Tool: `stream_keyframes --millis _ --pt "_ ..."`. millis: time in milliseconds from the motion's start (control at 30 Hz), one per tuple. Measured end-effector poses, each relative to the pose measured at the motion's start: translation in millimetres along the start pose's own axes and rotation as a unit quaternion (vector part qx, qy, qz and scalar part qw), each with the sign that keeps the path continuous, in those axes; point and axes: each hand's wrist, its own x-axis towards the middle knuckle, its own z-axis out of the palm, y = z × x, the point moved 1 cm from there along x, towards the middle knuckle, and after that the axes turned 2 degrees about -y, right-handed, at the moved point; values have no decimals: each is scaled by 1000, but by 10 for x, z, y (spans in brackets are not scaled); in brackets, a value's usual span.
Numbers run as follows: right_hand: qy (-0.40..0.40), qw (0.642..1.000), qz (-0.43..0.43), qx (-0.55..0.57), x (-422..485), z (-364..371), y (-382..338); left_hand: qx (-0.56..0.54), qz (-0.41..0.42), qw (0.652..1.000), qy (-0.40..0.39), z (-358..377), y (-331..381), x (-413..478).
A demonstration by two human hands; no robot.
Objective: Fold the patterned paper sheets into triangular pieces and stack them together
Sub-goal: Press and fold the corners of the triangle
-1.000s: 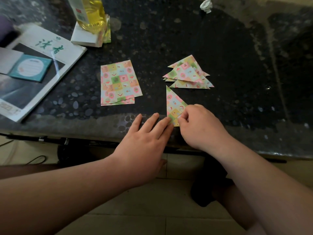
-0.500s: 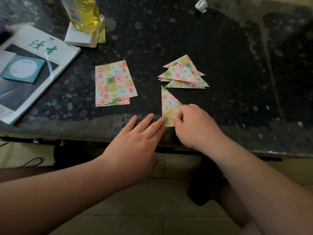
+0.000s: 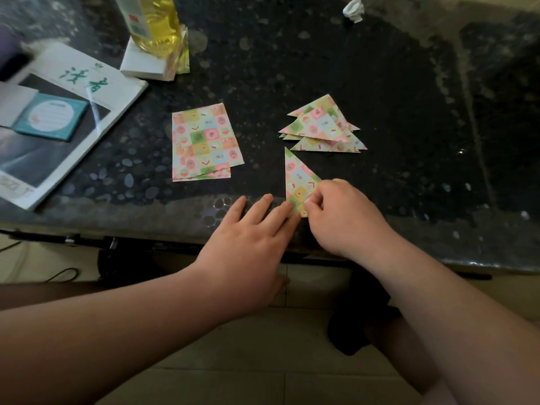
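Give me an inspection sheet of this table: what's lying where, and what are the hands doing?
Surface: dark speckled tabletop.
Job's things: stack of flat patterned sheets left of centre; pile of folded triangles to its right; one triangle at the near edge.
Clutter: magazine with a teal card on it; bottle of yellow liquid on a white box; crumpled paper ball at the far edge.
Hands: left hand flat, straight fingers touching the triangle's near corner; right hand pinches that corner.
Cables: thin dark cable looped on the floor, left.
Surroundings: tiled floor below the table.
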Motion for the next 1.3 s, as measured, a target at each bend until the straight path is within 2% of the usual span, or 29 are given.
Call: stream_keyframes --millis 133,267,333,500,733,933,1300 --pt "1 1000 3 2 -5 -1 -8 25 3 1000 16 -31 8 26" --pt "-7 1000 7 10 -8 -6 -2 74 1 997 -18 -56 60 69" --pt "-8 1000 7 11 -6 -14 9 88 7 996 -4 -113 103 76" --pt "1 1000 -5 12 1 -5 21 107 19 994 -26 -137 138 124" --pt "-4 994 31 107 8 -260 145 112 18 992 -50 -196 185 109" --pt "-121 979 58 154 -3 -291 66 102 14 993 -55 -235 205 106" --pt "-137 959 121 215 45 -151 79 84 16 994 -68 -278 177 118"
